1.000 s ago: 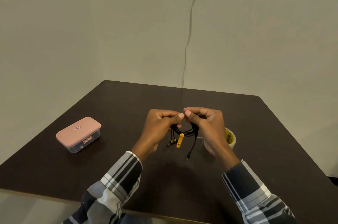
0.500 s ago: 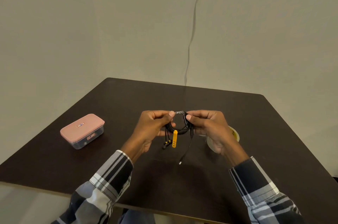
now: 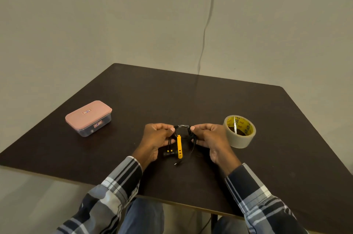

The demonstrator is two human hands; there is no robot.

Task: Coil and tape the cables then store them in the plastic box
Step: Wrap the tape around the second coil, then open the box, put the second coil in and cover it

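**1 coiled cable held between 2 hands above the table**

We count 2 hands, 1 cable bundle, 1 plastic box, 1 roll of tape and 1 table. Our left hand point(image 3: 155, 139) and right hand point(image 3: 209, 138) meet near the middle of the dark table point(image 3: 248, 100), each pinching one side of the black coiled cable point(image 3: 182, 128); thumbs and forefingers are pressed together on the loop, with the other fingers curled in behind it. A short band of clear tape point(image 3: 183, 126) wraps the top of the coil, between the 2 thumbs.

The coil stands roughly upright, its ring facing us, and its loose ends hang down toward the near edge. From it drops 1 yellow inline remote point(image 3: 179, 147), long axis running far to near, almost vertical in the view, lower end close to the tabletop. Left of it hang 2 earbud ends point(image 3: 169, 152) with small yellow collars, and 1 thin plug lead point(image 3: 177, 163) trails lower still; we cannot tell whether these tips touch the table.

The plastic box point(image 3: 88, 118) sits well apart at the left, its pink lid on, its long axis slanting from near left to far right. Through its clear wall we cannot tell what it holds. The tape roll point(image 3: 239, 131) lies just beside our right hand, on the right, its hollow core tilted up toward us, showing yellow printed lining.

A thin wall wire point(image 3: 205, 29) runs down the pale wall behind the table.
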